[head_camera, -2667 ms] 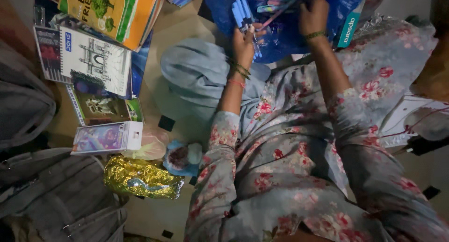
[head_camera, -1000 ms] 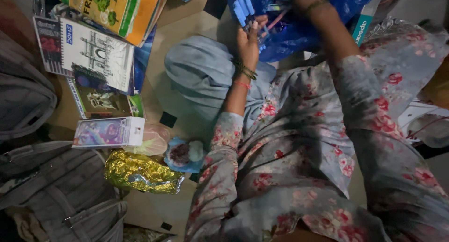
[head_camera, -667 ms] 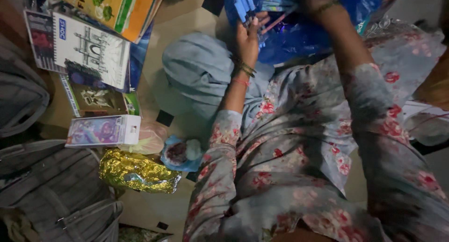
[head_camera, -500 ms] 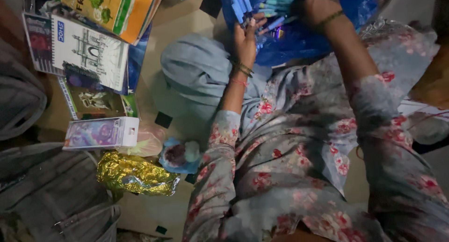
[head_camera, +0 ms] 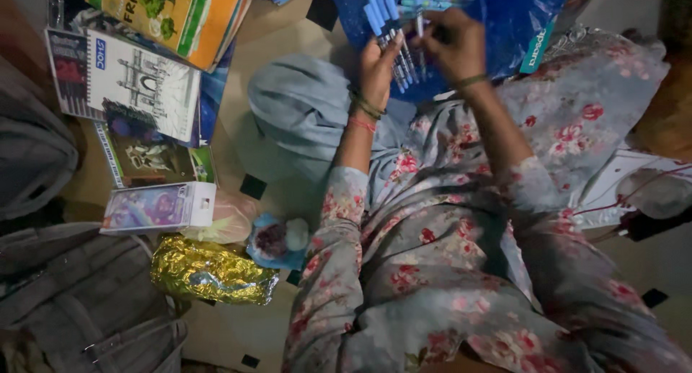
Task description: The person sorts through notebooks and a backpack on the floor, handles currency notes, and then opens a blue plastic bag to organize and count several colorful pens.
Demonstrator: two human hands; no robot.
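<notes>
The left hand (head_camera: 378, 63) is clenched around a bunch of blue-capped pens (head_camera: 389, 28), their long axes running up and away from its palm, caps outermost. The right hand (head_camera: 453, 45), just beside it, pinches one more pen (head_camera: 420, 27) beside the bunch. Behind both lies an open blue plastic bag (head_camera: 512, 16) holding further pens.

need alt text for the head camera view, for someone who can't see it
Seen from above, a seated person in a floral tunic holds a bunch of blue-capped pens in the left hand, while the right hand grips another pen over a crinkled blue plastic bag. Stacked books, a gold foil packet and grey backpacks lie alongside.
</notes>
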